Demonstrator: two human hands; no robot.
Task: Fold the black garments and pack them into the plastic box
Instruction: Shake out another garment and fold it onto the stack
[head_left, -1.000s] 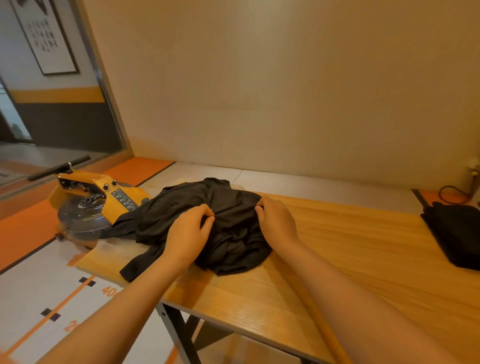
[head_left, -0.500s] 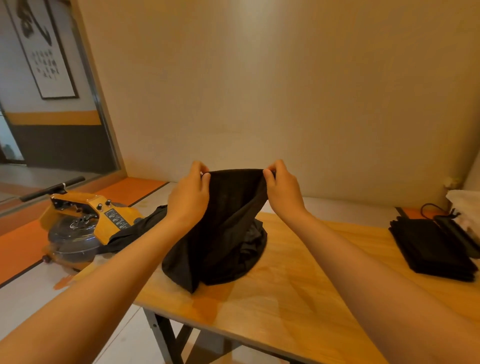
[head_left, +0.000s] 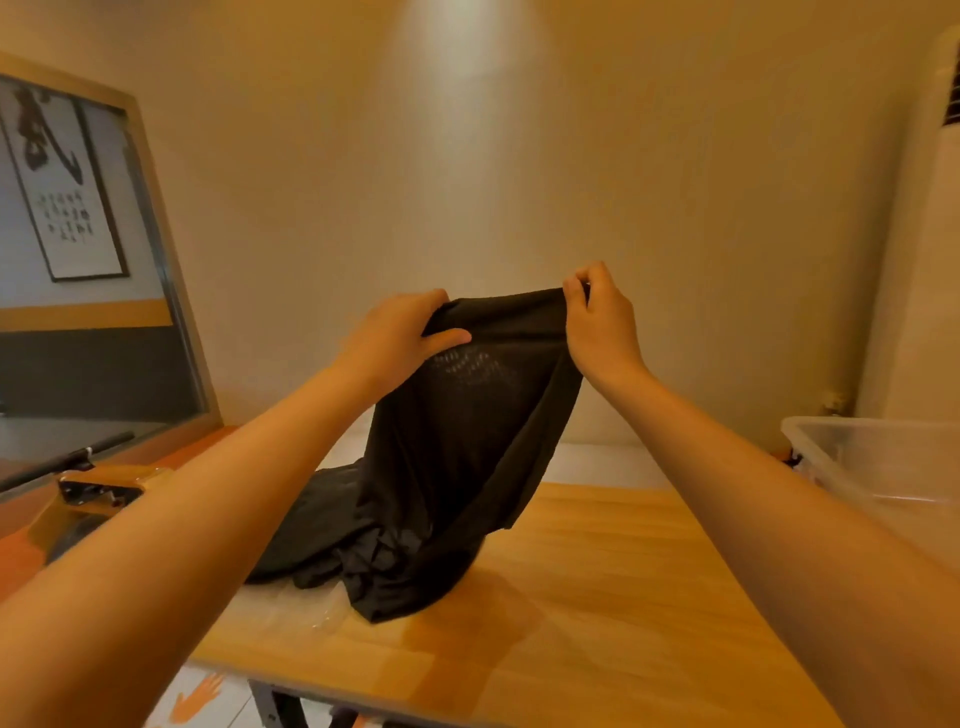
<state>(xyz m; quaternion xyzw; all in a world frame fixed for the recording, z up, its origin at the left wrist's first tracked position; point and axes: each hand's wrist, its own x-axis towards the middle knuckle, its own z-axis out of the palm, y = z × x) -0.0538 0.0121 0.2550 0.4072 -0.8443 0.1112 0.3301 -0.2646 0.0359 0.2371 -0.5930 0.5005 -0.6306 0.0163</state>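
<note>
Black garment (head_left: 457, 457) held up by its top edge at centre frame, its lower part bunched on the tabletop (head_left: 597, 597).

The left hand (head_left: 400, 338) pinches one end of that edge, thumb across the cloth. The right hand (head_left: 602, 327) grips the other end with curled fingers. The step likely goes best with the edge drawn taut and the cloth laid flat before creasing. The clear plastic box (head_left: 831, 434) sits at the right edge.
</note>
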